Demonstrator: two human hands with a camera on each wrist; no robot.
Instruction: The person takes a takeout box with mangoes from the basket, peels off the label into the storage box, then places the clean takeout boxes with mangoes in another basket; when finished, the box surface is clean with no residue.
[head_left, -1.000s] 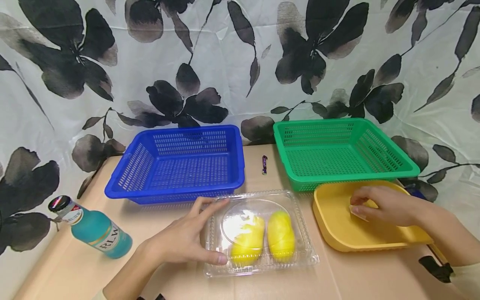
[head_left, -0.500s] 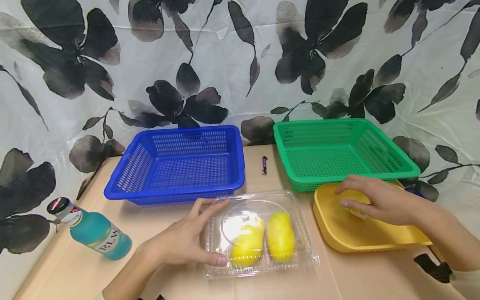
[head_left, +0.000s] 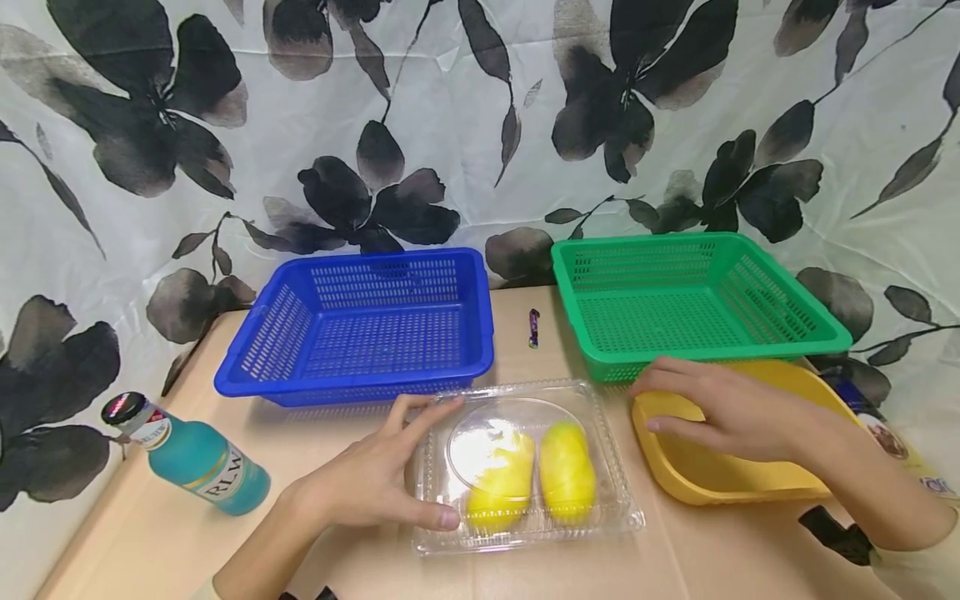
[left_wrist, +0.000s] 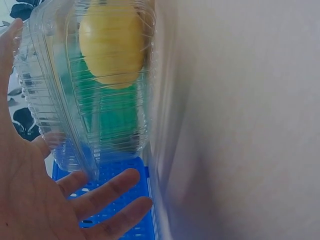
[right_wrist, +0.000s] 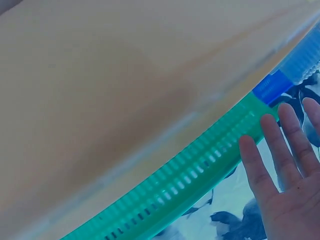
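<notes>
In the head view, a clear plastic clamshell box (head_left: 525, 542) with two yellow, mango-like fruits (head_left: 567, 475) inside lies on the table. My left hand (head_left: 360, 479) touches its left side, thumb at the near corner and forefinger at the far one. The left wrist view has the other fingers stretched out, mostly straight. My right hand (head_left: 723, 412) is over the left part of a yellow tray (head_left: 667, 483), fingertips near its far left rim. In the right wrist view its fingers are straight and hold nothing. The hand and forearm cover much of the tray's inside.
Behind stand a blue basket (head_left: 375, 387) and a green basket (head_left: 705, 354), with a small purple-wrapped piece (head_left: 534, 327) between them. A teal bottle (head_left: 206, 467) leans at the left. A printed packet (head_left: 888, 437) lies past the tray, partly behind my right arm.
My right hand has let go of a small yellow-and-white thing in the tray, opened its fingers and shifted left toward the rim. My left hand and the clamshell box stay put.
</notes>
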